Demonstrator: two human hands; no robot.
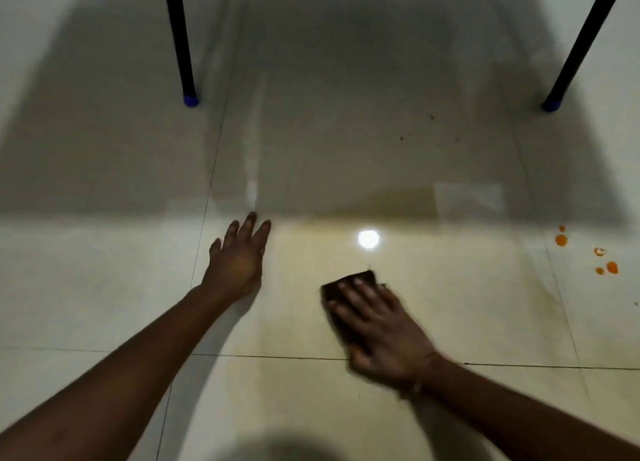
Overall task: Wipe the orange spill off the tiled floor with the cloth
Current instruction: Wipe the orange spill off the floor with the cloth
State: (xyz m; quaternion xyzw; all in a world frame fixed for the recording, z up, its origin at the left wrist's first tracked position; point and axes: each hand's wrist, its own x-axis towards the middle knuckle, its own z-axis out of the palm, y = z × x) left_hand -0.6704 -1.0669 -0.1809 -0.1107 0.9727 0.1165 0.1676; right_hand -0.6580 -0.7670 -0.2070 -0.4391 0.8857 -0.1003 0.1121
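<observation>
Pressing the cloth (360, 279) flat on the tiled floor (104, 304), the right hand (381, 329) has straight fingers; the left hand (239, 259) rests spread and empty. Well right, the orange spill (561, 240) lies untouched; short strokes could miss or smear it.

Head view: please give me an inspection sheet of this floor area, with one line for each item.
Surface: tiled floor, pale and glossy, with a faint yellowish film near the middle.
Job's things: dark cloth flat on the floor; orange drops at the right, apart from the cloth, not yet wiped.
Clutter: a few dark specks farther away.
Grippers: left hand with straight, spread fingers, seems to rest on the floor; right hand lies flat on the cloth and presses it.
Cables: nothing seen.
Surroundings: two dark furniture legs with blue feet; a light glare on the tile.
</observation>
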